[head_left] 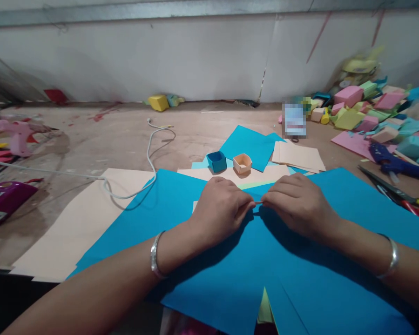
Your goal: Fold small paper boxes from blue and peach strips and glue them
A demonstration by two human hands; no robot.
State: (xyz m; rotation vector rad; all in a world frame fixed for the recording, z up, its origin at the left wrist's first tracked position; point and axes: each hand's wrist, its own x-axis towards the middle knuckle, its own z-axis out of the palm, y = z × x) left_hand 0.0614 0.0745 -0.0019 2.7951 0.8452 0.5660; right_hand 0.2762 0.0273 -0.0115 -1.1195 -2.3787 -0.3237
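My left hand [223,204] and my right hand [296,204] come close together over large blue paper sheets [202,284]. Both are closed in a pinch on a small piece of peach paper [259,203], mostly hidden by the fingers; only a thin edge shows between the fingertips. A pale corner [194,205] peeks out left of my left hand, and I cannot tell whether it belongs to the same piece. Just beyond the hands stand a small open blue paper box [217,162] and a small open peach paper box [242,164].
Peach squares [298,156] and a blue square [247,146] lie behind the boxes. At right are scissors [387,184], a blue glue gun [398,163] and a heap of coloured paper boxes [366,109]. A white cable [148,149] crosses the left; a purple device [7,202] lies there.
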